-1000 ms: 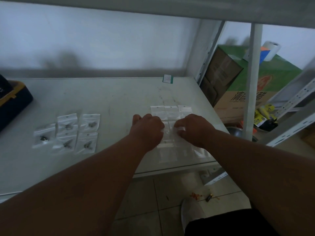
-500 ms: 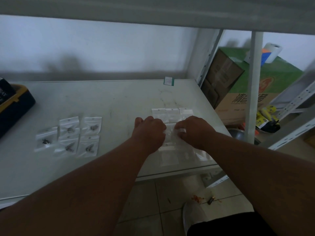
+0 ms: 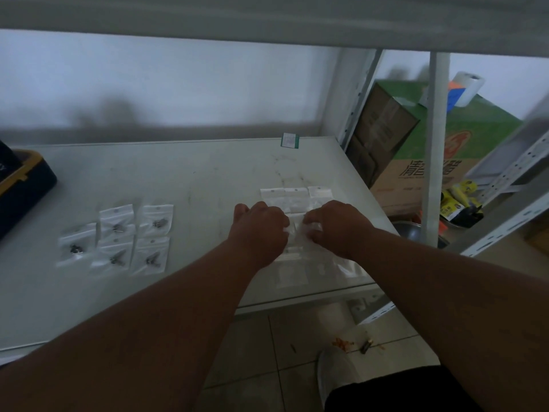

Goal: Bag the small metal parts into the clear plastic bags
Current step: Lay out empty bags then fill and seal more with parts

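Both hands meet over the right part of the pale, smooth table [image 3: 184,179], knuckles up and fingers curled down. The left hand [image 3: 261,227] and the right hand [image 3: 335,227] each pinch an edge of one clear plastic bag [image 3: 297,230], a thin, glossy, crinkled film stretched between them just above the table. Its long axis cannot be told, since the fingers hide most of it.

Under and around the hands lie empty bags [image 3: 297,197], flat rectangles with white header strips, set in rows with their long sides running away from the person, headers at the far end.

To the left, well apart, five filled bags [image 3: 118,236] lie flat in a loose block, each holding a small dark metal part [image 3: 115,228] near its middle; their headers also point away.

A dark case with a yellow rim [image 3: 26,182] sits at the table's left edge. A green and brown cardboard box [image 3: 416,150] stands beyond the right edge, behind a white upright post [image 3: 433,144].
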